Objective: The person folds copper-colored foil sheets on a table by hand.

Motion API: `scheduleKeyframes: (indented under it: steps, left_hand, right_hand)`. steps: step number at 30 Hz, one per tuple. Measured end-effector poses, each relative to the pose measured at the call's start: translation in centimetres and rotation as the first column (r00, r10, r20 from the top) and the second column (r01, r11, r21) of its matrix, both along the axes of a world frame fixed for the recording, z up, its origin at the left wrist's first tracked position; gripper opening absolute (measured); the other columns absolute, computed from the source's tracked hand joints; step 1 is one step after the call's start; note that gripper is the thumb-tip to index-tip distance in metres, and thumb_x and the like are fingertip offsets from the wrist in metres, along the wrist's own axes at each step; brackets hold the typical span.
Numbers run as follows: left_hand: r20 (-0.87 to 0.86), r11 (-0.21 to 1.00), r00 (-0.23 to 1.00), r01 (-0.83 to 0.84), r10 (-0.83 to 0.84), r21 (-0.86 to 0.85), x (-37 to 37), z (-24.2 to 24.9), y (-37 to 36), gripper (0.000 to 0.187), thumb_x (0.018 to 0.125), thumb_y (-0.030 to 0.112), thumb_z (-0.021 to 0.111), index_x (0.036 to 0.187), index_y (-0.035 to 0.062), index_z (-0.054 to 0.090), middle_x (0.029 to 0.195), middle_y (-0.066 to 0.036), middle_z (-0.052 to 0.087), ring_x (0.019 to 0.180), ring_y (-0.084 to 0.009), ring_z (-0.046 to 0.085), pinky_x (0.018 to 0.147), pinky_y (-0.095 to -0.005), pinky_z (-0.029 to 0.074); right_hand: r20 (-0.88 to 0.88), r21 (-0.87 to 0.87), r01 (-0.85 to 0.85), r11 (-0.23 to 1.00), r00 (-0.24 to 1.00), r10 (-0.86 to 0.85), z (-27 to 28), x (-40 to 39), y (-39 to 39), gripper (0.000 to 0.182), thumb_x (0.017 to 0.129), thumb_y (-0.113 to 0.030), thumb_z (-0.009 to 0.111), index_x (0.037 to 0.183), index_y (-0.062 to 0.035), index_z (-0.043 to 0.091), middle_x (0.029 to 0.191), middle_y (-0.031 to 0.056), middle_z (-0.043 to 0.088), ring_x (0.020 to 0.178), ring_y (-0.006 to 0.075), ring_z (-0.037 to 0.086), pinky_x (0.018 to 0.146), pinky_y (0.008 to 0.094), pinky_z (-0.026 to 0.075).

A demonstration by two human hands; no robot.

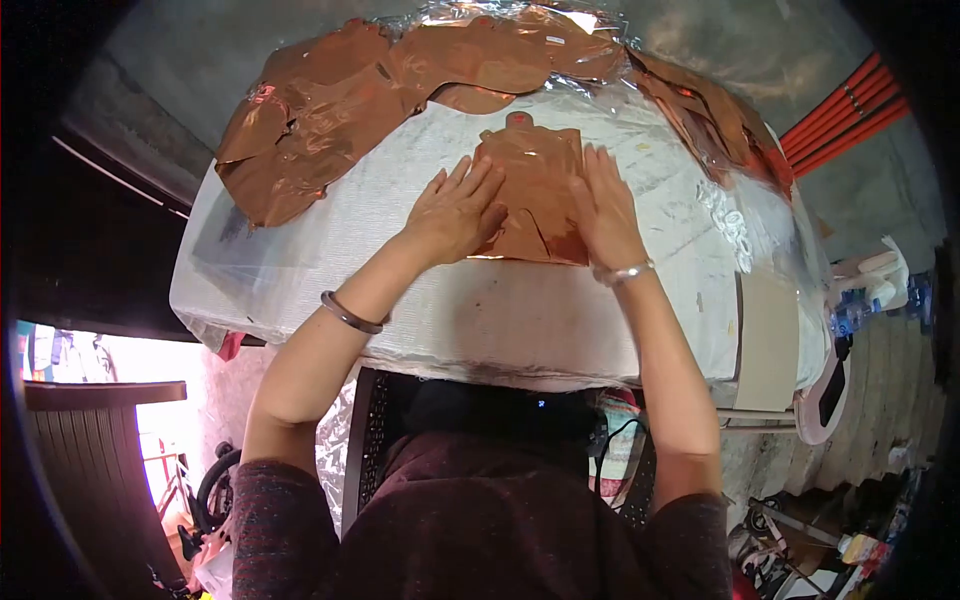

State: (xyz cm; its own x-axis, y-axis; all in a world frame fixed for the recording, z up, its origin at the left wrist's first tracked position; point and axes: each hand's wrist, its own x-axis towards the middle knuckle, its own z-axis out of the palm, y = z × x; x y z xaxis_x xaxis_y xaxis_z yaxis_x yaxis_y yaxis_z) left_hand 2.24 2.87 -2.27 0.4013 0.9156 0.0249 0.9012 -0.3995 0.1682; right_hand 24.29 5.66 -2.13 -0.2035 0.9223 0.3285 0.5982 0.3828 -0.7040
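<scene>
A flat, folded copper-coloured foil balloon [530,190] lies on the white-covered table [540,330] in front of me, with a small tab at its top and a crease near its lower edge. My left hand [455,215] rests on its left side, fingers stretched out and palm down. Along the right edge lies my right hand [610,210], also flat with fingers extended, touching that edge. Neither hand grips anything. Each wrist has a bangle on it.
More copper foil balloons [310,130] are spread along the table's far left and back. Others lie at the far right [710,115] beside clear plastic. A string of white pieces [730,225] and a grey-beige card [768,340] sit on the right. Red pipes [845,110] stand beyond.
</scene>
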Motion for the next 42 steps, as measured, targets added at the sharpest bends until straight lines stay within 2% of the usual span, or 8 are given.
scheduleKeyframes:
  steps: [2,8,18,26,32,37,39,42]
  left_hand:
    - [-0.029,1.0,0.999,0.015,-0.015,0.006,-0.1,-0.1,0.1,0.059,0.096,0.041,0.037,0.145,0.0096,0.027,0.152,-0.012,0.022,0.141,-0.031,0.019,0.113,-0.0449,0.018]
    - [0.025,1.0,1.0,-0.004,0.003,0.021,-0.1,-0.4,0.2,0.057,0.097,0.041,0.037,0.144,0.0097,0.03,0.152,-0.012,0.023,0.141,-0.0306,0.02,0.113,-0.0449,0.019]
    - [-0.005,0.999,1.0,-0.003,0.004,0.034,0.2,0.2,0.0,0.06,0.095,0.044,0.041,0.142,0.0083,0.033,0.151,-0.014,0.024,0.14,-0.0335,0.021,0.112,-0.0464,0.021]
    - [-0.094,0.996,0.994,0.066,-0.061,0.052,0.2,1.1,-0.5,0.06,0.092,0.043,0.048,0.14,0.0097,0.035,0.151,-0.014,0.023,0.139,-0.0348,0.023,0.11,-0.0473,0.024]
    - [0.039,0.989,0.998,0.033,-0.039,0.141,-0.1,-1.8,0.5,0.059,0.092,0.042,0.048,0.14,0.0097,0.035,0.15,-0.014,0.026,0.137,-0.0374,0.025,0.108,-0.0491,0.028]
    - [0.028,0.985,0.998,0.051,-0.056,0.163,-0.3,-1.2,0.4,0.06,0.093,0.043,0.046,0.141,0.0102,0.034,0.15,-0.014,0.027,0.137,-0.0367,0.027,0.108,-0.0485,0.027]
    - [0.106,0.995,0.994,0.031,-0.041,0.092,-0.3,-0.6,0.3,0.059,0.093,0.044,0.045,0.141,0.0102,0.035,0.15,-0.013,0.026,0.136,-0.0371,0.028,0.109,-0.0483,0.026]
    - [0.128,0.997,0.992,0.005,-0.014,0.073,-0.1,-0.6,0.2,0.059,0.093,0.045,0.044,0.14,0.0101,0.036,0.15,-0.013,0.027,0.136,-0.0379,0.027,0.109,-0.0485,0.026]
  right_hand:
    - [0.684,-0.048,-0.08,0.996,0.723,0.091,1.4,-2.3,0.1,0.057,0.091,-0.035,0.05,0.134,0.0007,0.041,0.14,0.0199,0.039,0.133,0.0344,0.032,0.107,0.0387,0.027]
    - [0.571,0.275,-0.134,0.952,0.82,-0.049,-4.5,-4.8,-0.7,0.058,0.09,-0.037,0.051,0.133,0.0003,0.041,0.137,0.0183,0.041,0.129,0.033,0.037,0.105,0.0443,0.03]
    - [0.609,0.123,0.073,0.99,0.782,-0.133,-1.9,2.6,-1.6,0.058,0.094,-0.039,0.044,0.137,-0.001,0.038,0.146,0.0208,0.032,0.134,0.0342,0.032,0.108,0.0457,0.028]
    - [0.081,0.254,0.217,0.942,0.966,-0.245,-0.2,1.8,-0.6,0.033,0.091,-0.024,0.05,0.099,0.0044,0.064,0.098,0.0244,0.062,0.094,0.0385,0.059,0.083,0.044,0.045]
    - [0.109,-0.319,0.346,0.882,0.938,-0.328,0.7,1.2,1.1,0.029,0.081,-0.028,0.064,0.075,0.0,0.067,0.07,0.0185,0.065,0.069,0.0325,0.064,0.066,0.0392,0.049]
    - [0.092,-0.304,0.326,0.895,0.945,-0.313,-0.2,1.5,1.4,0.025,0.083,-0.018,0.065,0.071,0.0037,0.064,0.06,0.009,0.062,0.052,0.0128,0.056,0.051,0.0279,0.045]
    - [0.164,-0.29,0.377,0.88,0.925,-0.342,0.1,1.1,1.0,0.028,0.082,-0.028,0.061,0.077,-0.001,0.067,0.073,0.0193,0.066,0.071,0.0343,0.065,0.065,0.0407,0.05]
    - [0.327,-0.137,0.418,0.898,0.875,-0.357,1.0,0.2,-0.1,0.027,0.084,-0.027,0.058,0.08,-0.0013,0.065,0.077,0.02,0.066,0.074,0.0363,0.064,0.066,0.0429,0.05]
